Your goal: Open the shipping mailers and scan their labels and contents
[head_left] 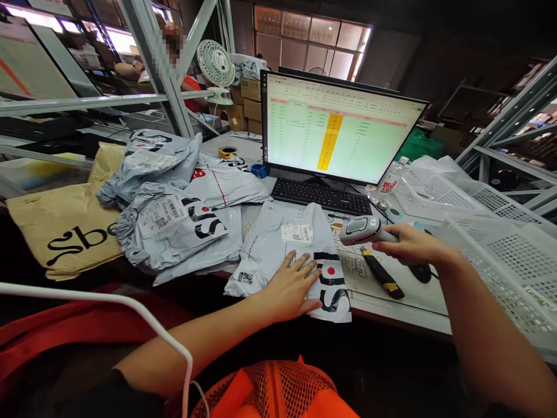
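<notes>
My left hand lies flat with spread fingers on a white plastic mailer bag at the table's front edge. Just above my fingertips, the bag carries a shipping label with a barcode. My right hand is wrapped around the handle of a grey barcode scanner, its head pointing left, towards the bag. Under the scanner lies a black and yellow utility knife. A computer mouse sits beneath my right hand, partly hidden by it.
Several mailer bags are heaped at left, beside a tan bag. Behind stand a black keyboard and a monitor showing a spreadsheet. White perforated baskets line the right side. A small fan is clipped to the metal frame.
</notes>
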Demonstrator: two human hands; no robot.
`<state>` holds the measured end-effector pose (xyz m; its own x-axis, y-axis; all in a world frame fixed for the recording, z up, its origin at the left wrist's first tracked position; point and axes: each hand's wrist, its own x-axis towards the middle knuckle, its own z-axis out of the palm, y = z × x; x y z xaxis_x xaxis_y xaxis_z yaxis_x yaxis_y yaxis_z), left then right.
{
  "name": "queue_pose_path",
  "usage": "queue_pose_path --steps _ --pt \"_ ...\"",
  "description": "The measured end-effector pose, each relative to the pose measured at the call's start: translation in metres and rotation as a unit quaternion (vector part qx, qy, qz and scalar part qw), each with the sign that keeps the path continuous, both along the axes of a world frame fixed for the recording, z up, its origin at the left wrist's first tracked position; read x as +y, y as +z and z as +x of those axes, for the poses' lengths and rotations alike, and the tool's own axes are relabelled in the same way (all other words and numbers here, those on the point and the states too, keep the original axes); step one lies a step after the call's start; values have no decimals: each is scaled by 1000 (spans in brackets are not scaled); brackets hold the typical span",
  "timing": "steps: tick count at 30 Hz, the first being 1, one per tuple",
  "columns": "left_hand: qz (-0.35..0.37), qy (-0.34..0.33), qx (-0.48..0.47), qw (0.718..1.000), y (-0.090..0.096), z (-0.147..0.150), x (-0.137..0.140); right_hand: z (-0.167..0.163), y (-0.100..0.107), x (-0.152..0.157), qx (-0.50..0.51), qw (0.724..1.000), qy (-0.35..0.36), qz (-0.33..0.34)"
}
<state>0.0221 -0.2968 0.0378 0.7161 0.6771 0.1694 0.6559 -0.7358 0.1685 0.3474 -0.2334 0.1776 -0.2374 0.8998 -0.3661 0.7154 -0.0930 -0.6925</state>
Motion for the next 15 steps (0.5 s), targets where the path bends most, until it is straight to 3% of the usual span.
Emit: queue_pose_path --steps 7,12,15 --pt "-21 3 -32 999 -28 -2 -3 -38 20 18 -49 994 81 46" --pt "-27 -5 -30 999 -26 -4 -5 -44 14 23 -58 988 114 89" --pt "-31 -5 -33 999 -24 -5 -5 -39 0 21 -40 988 89 118"
